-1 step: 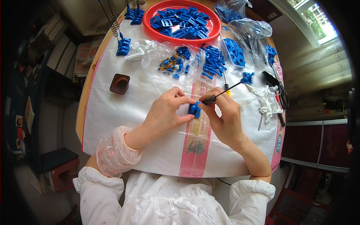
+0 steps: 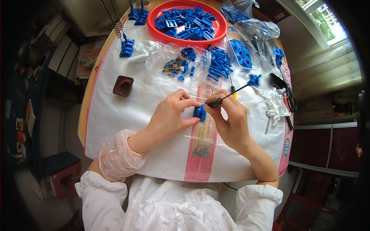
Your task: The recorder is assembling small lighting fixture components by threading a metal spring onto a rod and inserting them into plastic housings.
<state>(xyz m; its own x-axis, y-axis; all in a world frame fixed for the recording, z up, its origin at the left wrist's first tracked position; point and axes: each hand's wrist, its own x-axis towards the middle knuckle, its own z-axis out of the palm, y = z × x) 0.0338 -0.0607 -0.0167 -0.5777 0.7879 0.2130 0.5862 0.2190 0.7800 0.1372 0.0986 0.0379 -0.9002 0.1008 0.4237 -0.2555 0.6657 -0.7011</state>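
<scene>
Over the middle of the table, my left hand [image 2: 169,112] pinches a small blue plastic piece [image 2: 200,112] between thumb and fingers. Close against it on the right, my right hand [image 2: 231,119] is closed on a black coil spring [image 2: 216,102]. From that spring a thin black rod slants up to the right, with a blue plastic fitting [image 2: 254,80] on its far end. The near end of the spring meets the blue piece; my fingertips hide whether the two are joined. A screwdriver [image 2: 233,91] with a black and yellow handle lies behind my right hand.
At the back stands a red basin [image 2: 149,32] of blue plates. Before it lie a clear bag [image 2: 154,73] with screws, a pile of blue parts [image 2: 219,63] and a clear tray [image 2: 252,68]. A brown cup [image 2: 123,86] is left; scissors [image 2: 291,101] and white cloth [image 2: 273,104] are right.
</scene>
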